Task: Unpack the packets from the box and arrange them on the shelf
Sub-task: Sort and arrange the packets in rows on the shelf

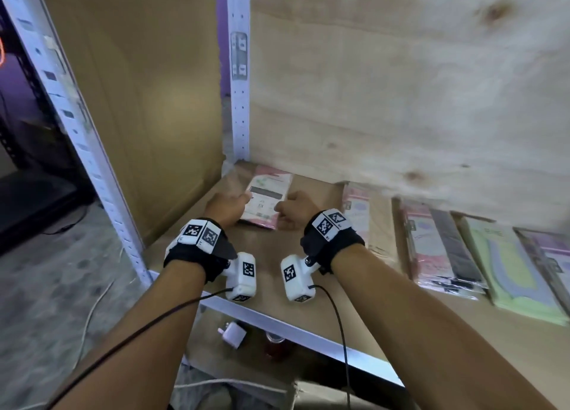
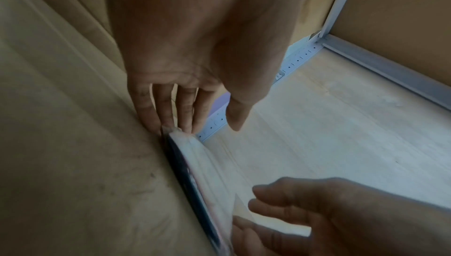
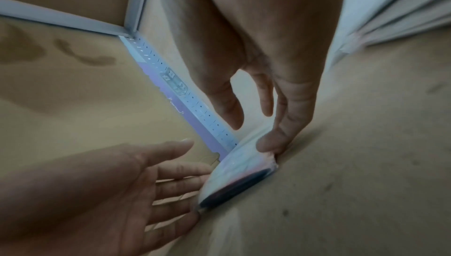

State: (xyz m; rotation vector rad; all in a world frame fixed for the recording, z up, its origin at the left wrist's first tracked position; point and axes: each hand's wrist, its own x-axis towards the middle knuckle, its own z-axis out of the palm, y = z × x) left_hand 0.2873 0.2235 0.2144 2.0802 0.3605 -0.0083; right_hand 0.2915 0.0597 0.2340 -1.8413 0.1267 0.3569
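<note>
Packet: flat on the shelf, lying between both sets of fingertips. Left hand: fingers straight and slightly apart, tips against the packet's left edge. Right hand: fingers loosely extended, tips on the right edge, thumb apart. More packets lie beyond the right fingers.

Storeroom: slotted metal shelving

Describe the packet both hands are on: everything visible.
The packet is a flat, clear-wrapped pack, pink and white with a dark band and small print. It lies flat on the wooden shelf near the back left corner post. The left hand touches its left edge with straight fingers; the right hand touches its right edge.
</note>
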